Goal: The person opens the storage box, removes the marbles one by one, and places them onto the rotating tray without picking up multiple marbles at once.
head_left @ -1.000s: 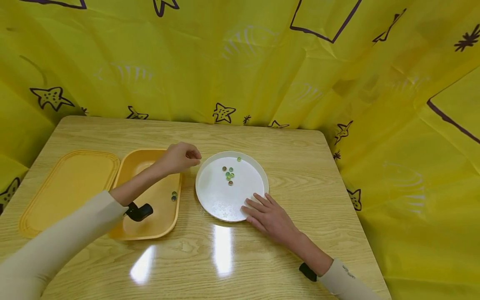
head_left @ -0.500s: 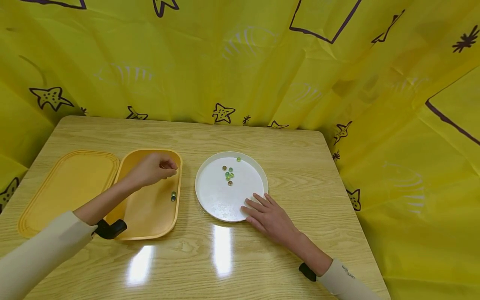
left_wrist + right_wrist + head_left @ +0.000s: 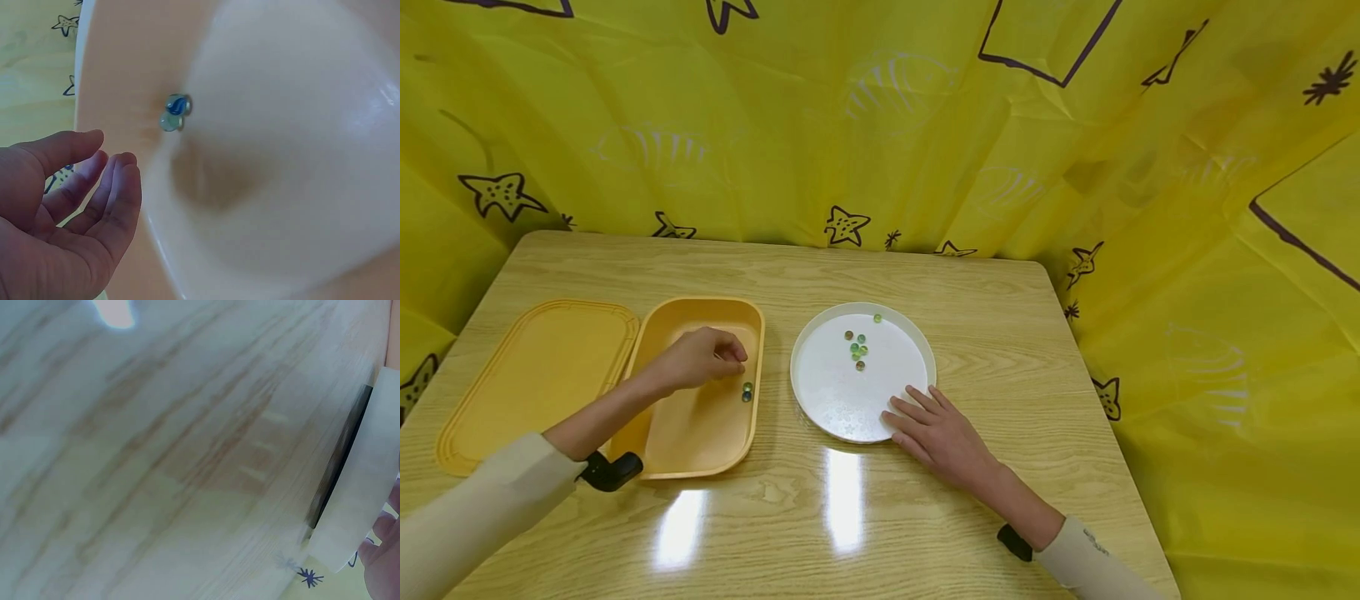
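Note:
Over the orange plastic container (image 3: 700,433), my left hand (image 3: 703,357) has its fingers loosely bent, thumb apart from the fingertips. The left wrist view shows nothing between them. Two glass marbles (image 3: 175,112), one with a blue swirl and one pale green, touch each other by the container's right wall, just ahead of the fingertips. To the right, a round white tray (image 3: 827,400) bears several green, bluish and brown marbles (image 3: 859,350), with one green marble (image 3: 877,318) near its far rim. My right hand (image 3: 936,433) rests with spread fingers on the tray's near right rim.
An orange lid (image 3: 542,375) lies flat against the container's left side. The wooden table (image 3: 1000,350) has rounded far corners. A yellow curtain (image 3: 775,125) with sea-creature drawings hangs behind and on both sides.
My left hand has moved left from beside the tray into the space over the container, then lower and nearer to me. The right hand, tray and its marbles stay in place.

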The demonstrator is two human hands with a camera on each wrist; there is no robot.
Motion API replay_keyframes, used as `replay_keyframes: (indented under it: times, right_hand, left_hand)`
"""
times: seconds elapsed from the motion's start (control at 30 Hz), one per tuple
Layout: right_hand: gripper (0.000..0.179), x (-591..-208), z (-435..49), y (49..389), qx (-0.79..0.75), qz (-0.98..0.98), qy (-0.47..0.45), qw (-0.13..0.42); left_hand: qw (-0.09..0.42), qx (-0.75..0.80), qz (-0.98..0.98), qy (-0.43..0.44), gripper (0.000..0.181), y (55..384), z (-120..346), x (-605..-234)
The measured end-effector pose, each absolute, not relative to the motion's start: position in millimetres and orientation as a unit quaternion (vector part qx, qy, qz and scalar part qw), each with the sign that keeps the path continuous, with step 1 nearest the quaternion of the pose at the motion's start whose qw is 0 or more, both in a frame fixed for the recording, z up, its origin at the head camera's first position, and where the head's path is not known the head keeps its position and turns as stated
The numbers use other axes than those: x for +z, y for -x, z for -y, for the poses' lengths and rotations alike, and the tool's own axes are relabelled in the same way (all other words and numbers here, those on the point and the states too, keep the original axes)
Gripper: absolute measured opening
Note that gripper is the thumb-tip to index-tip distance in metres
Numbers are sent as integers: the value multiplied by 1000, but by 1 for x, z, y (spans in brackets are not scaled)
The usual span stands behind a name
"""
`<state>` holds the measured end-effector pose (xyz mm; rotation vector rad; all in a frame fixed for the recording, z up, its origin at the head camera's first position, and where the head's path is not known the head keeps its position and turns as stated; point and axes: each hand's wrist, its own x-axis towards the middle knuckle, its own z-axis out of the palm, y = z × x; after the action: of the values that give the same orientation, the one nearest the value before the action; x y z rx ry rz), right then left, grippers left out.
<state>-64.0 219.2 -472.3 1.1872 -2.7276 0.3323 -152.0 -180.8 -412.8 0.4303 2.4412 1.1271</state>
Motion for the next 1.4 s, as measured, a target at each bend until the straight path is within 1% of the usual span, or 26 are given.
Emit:
replay_keyframes:
  times: [0.17,0.37,0.6,1.03,1.23,1.4]
  right_hand:
    - [53,-473,-219,64,113,909,-394,74]
    - [53,-473,-219,64,114,909,-394,76]
    - [53,-475,-220,64,104,907,-400,85]
    - [49,-474,-220,64,105,907,-400,79]
    - [49,-473,-220,64,104,907,-400,79]
    - [50,-473,-220,64,103,907,-401,81]
  left_hand:
    - [227,398,-874,-159,10,152,178,-420]
    - [231,367,-885,-168,9,154,175,-424]
    - [249,341,-889,-180,9,154,171,-428]
    - [250,320,-893,-192,7,156,168,-433]
    - [252,315,-893,-200,3,157,168,-434]
    - [249,311,-894,-206,4,158,167,-434]
